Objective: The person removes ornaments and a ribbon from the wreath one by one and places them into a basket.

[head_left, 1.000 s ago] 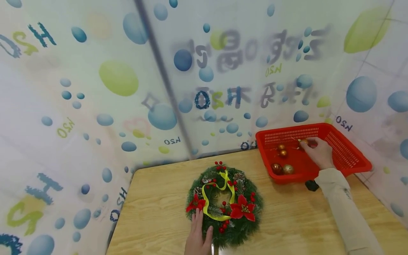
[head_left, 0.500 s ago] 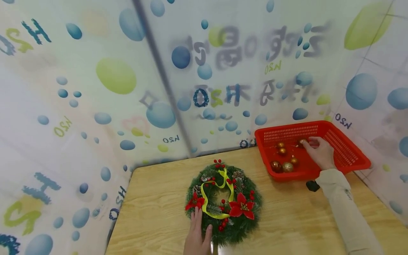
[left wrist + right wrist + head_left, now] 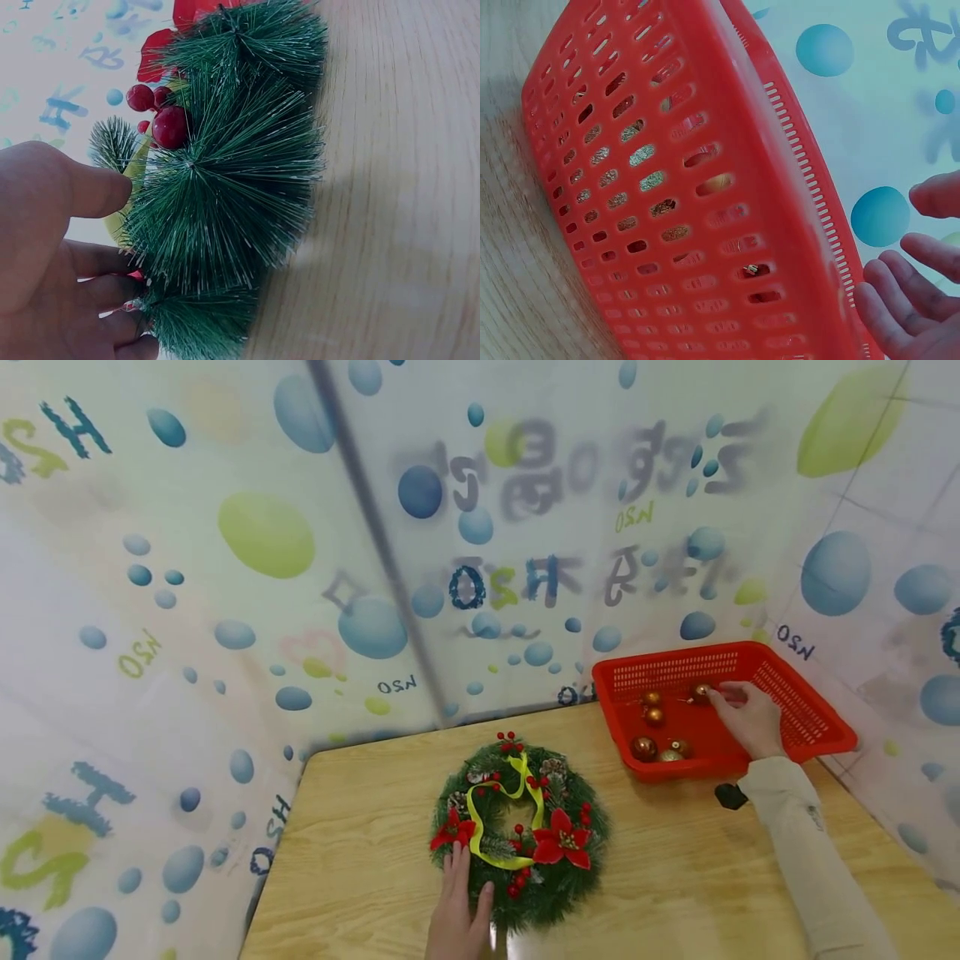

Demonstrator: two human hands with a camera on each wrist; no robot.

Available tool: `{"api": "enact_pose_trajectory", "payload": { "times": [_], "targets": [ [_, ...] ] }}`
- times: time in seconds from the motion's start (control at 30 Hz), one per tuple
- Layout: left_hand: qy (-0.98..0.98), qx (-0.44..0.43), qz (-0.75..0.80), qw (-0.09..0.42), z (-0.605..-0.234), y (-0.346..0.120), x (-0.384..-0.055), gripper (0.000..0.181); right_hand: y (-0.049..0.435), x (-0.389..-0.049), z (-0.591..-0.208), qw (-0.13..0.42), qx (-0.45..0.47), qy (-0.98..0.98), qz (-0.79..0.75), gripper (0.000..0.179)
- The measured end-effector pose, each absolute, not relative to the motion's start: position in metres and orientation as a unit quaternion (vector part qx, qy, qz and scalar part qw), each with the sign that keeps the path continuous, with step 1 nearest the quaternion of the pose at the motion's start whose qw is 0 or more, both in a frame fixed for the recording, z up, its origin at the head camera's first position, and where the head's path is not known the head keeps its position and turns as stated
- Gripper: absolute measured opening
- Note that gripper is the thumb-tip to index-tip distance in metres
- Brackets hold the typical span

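Observation:
A green wreath (image 3: 577,793) with red poinsettias (image 3: 562,839), red berries, pinecones and a loose yellow ribbon (image 3: 517,862) lies flat on the table. My left hand (image 3: 456,902) rests at its lower left edge, fingers straight beside the left poinsettia; the left wrist view shows the thumb (image 3: 105,191) near the ribbon. Over the red basket (image 3: 667,672), my right hand (image 3: 752,720) reaches in, its fingertips right by a gold bauble (image 3: 701,693). In the right wrist view the thumb and fingers (image 3: 907,300) are apart with nothing visible between them.
Several gold and brown baubles, such as a brown one (image 3: 643,748), lie along the basket's left part. The basket stands at the table's back right. A curtain (image 3: 360,527) printed with bubbles encloses the wooden table (image 3: 360,827). A small black object (image 3: 730,796) sits beside the right sleeve.
My right hand has let go of a gold bauble, which has rolled to the other baubles at the basket's front left. The left hand keeps its place on the wreath.

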State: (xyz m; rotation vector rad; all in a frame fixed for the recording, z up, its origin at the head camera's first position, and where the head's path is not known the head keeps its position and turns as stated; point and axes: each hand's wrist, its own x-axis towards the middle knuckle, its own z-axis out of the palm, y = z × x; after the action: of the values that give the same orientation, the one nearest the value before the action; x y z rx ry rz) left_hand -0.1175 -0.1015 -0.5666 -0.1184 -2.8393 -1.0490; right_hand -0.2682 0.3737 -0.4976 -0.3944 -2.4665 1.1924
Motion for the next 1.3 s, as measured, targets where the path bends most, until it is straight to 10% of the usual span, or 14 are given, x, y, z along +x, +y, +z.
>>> {"api": "enact_pose_trajectory", "payload": {
  "times": [1.3],
  "targets": [
    [-0.938,-0.047,-0.342,0.033,-0.567,-0.104,-0.119,0.070,0.325,-0.232,-0.473,0.244,-0.044,-0.867,0.434,0.043]
  ]
}}
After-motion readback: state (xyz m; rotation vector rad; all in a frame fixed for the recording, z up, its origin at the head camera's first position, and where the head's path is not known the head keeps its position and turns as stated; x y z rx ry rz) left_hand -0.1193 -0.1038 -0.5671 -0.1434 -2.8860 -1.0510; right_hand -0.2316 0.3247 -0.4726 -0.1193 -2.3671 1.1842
